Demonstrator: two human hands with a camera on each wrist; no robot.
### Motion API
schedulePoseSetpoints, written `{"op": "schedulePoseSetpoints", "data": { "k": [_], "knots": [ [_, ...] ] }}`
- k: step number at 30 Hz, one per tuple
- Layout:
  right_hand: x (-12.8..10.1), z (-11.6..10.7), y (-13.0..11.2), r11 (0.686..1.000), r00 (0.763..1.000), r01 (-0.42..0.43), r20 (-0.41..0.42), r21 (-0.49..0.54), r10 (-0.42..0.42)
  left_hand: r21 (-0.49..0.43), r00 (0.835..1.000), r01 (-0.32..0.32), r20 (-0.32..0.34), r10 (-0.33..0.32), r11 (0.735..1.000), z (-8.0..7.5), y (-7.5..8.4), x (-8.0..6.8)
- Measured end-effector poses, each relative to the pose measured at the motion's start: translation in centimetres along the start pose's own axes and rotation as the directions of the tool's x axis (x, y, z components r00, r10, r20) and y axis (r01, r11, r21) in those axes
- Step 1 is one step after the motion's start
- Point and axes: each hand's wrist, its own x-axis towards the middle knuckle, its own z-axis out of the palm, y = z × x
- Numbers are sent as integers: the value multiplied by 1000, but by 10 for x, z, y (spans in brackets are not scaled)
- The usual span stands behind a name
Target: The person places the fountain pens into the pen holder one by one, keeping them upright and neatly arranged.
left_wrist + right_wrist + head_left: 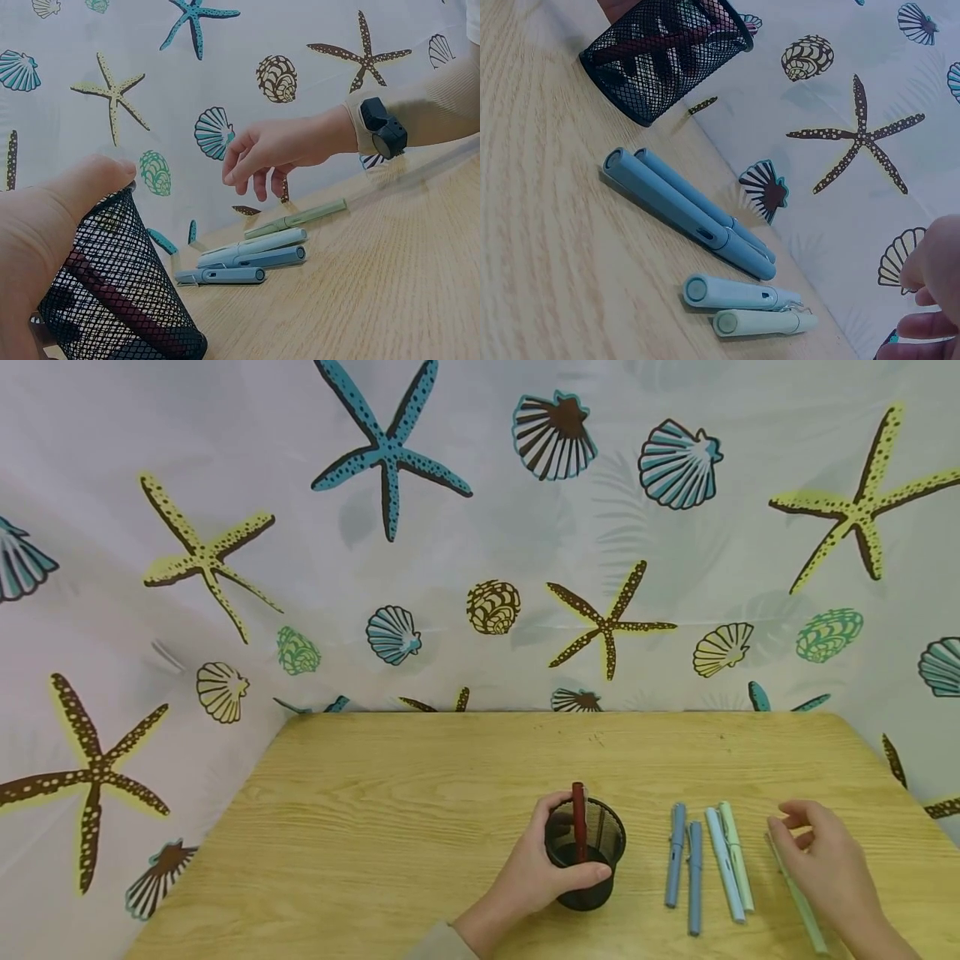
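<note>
**A:** Your left hand (536,868) is wrapped around the black mesh cup (587,860), thumb across the near wall, fingers curled behind it. The cup stands upright on the desk (375,827) at about 6 o'clock in the head view. One dark red pen (578,822) leans inside it, tip down, cap end above the rim.

**B:** And my right hand?

**A:** Your right hand (821,856) hovers at about 4 o'clock, fingers loosely bent and a little spread, pinching nothing. The left wrist view shows it above the desk, fingertips pointing down toward the pens.

**B:** Which pen is closest?

**A:** The pale green pen (797,893), which lies partly under your right hand, just toward its 6 o'clock side. Its long axis runs roughly 11 to 5 o'clock. I judge your right hand is far nearer to it than your left hand, which is busy with the cup.

**B:** Count them for me.

**A:** Five pens lie on the desk. From the cup outward toward 3 o'clock: two grey-blue pens (676,864) side by side, then a light blue pen (723,864) touching a mint pen (737,864), then the pale green one apart from them. All lie roughly 12 to 6 o'clock, slightly fanned. With the red one in the cup, that makes six pens and one cup.
</note>
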Motion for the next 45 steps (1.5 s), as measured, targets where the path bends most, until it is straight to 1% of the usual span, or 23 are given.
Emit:
{"op": "schedulePoseSetpoints", "data": {
  "k": [5,8,11,15,17,20,27,31,39,45],
  "knots": [
    [3,-2,8,997,996,-70,59,-39,72,-4,1000,-6,2,6,1000,-1,0,1],
    [5,-3,13,991,989,-108,93,-75,115,-7,1000,-8,2,8,1000,-1,1,1],
    [8,-5,18,983,975,-155,147,-102,169,-3,1000,-8,-3,8,1000,-1,1,1],
    [11,-7,21,968,941,-216,236,-127,241,6,1000,-3,-13,3,1000,0,-2,1],
    [11,-7,22,965,929,-223,269,-140,254,7,1000,-1,-15,1,1000,0,-4,0],
    [8,-6,23,964,918,-216,304,-154,254,6,1000,6,-16,-6,1000,1,-6,-1],
    [6,-1,25,958,890,-231,361,-172,279,3,1000,12,-11,-12,1000,2,-7,-1],
    [6,3,27,956,889,-220,363,-195,279,8,1000,15,-11,-15,1000,1,-7,-1],
    [10,11,31,946,901,-199,332,-257,280,-8,1000,17,-8,-17,1000,1,-6,-2],
    [14,14,30,945,903,-193,330,-264,277,-19,1000,10,-7,-11,1000,-1,-6,-1]
  ]
}}
